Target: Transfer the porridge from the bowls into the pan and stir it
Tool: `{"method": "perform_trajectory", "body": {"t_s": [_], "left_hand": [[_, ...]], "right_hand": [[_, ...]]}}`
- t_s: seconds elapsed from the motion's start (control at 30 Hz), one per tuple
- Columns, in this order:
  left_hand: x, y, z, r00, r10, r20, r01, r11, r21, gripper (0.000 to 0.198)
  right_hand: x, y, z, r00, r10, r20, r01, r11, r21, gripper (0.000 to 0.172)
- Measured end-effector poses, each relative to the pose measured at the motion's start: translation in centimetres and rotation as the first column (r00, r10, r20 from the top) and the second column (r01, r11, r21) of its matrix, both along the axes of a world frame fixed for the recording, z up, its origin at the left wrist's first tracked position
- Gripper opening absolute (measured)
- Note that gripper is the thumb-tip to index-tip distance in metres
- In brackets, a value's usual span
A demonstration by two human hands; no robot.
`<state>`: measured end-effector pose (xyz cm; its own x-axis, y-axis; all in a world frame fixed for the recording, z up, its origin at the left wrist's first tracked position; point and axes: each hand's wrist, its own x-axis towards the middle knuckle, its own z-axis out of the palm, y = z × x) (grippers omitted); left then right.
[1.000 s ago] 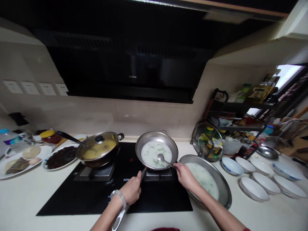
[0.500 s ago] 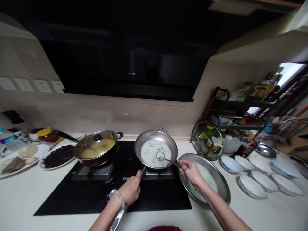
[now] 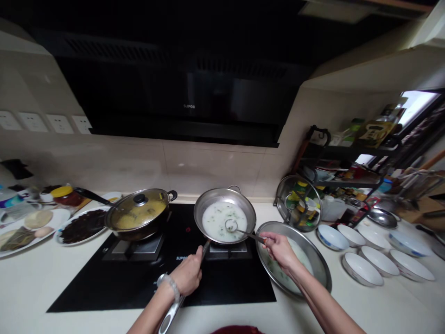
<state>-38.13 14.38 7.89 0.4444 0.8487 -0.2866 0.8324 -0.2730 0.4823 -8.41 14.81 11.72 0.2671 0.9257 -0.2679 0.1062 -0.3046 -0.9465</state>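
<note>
My left hand (image 3: 187,274) is closed round the long handle of a steel wok (image 3: 243,200), which sits over the right burner. White soup (image 3: 222,215) with green bits fills the wok's bottom. A ladle (image 3: 248,234) is gripped by my right hand (image 3: 280,250), its small round bowl dipping into the soup. Beneath my right hand and forearm, a wide steel basin (image 3: 323,273) holds similar white liquid with green pieces; my arm hides part of it.
A lidded pan (image 3: 139,215) with yellowish food occupies the left burner. Plates of food, including a dark dish (image 3: 83,226), stand farther left. Several bowls (image 3: 363,269) are grouped at right, before a condiment rack (image 3: 347,181). A glass lid (image 3: 299,202) leans there. The range hood (image 3: 181,93) hangs above.
My right hand and the ladle have shifted slightly, with the ladle's bowl still in the soup. My left hand keeps its grip on the wok handle. The view has moved a little.
</note>
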Motion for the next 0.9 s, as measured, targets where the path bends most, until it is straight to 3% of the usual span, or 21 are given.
{"method": "perform_trajectory", "body": {"t_s": [0.37, 0.53, 0.67, 0.8, 0.9], "left_hand": [[0.0, 0.1, -0.3, 0.998, -0.006, -0.066, 0.006, 1.0, 0.012, 0.073], [0.2, 0.0, 0.2, 0.998, -0.006, -0.064, 0.006, 1.0, 0.0, 0.074], [0.3, -0.1, 0.4, 0.997, -0.008, -0.08, 0.008, 1.0, -0.005, 0.073], [0.2, -0.1, 0.5, 0.996, -0.013, -0.093, 0.013, 1.0, 0.0, 0.071], [0.3, -0.1, 0.7, 0.996, -0.02, -0.084, 0.02, 1.0, -0.004, 0.072]], "right_hand": [[1.0, -0.8, 1.0, 0.988, -0.07, -0.135, 0.072, 0.997, 0.012, 0.027], [3.5, -2.5, 2.0, 0.976, -0.101, -0.194, 0.113, 0.992, 0.051, 0.036], [6.4, -4.7, 2.4, 0.959, -0.197, -0.204, 0.21, 0.977, 0.043, 0.05], [9.2, -7.2, 1.7, 0.934, -0.322, -0.153, 0.328, 0.945, 0.012, 0.057], [11.3, -8.6, -0.2, 0.927, -0.374, -0.012, 0.375, 0.927, 0.027, 0.053]]}}
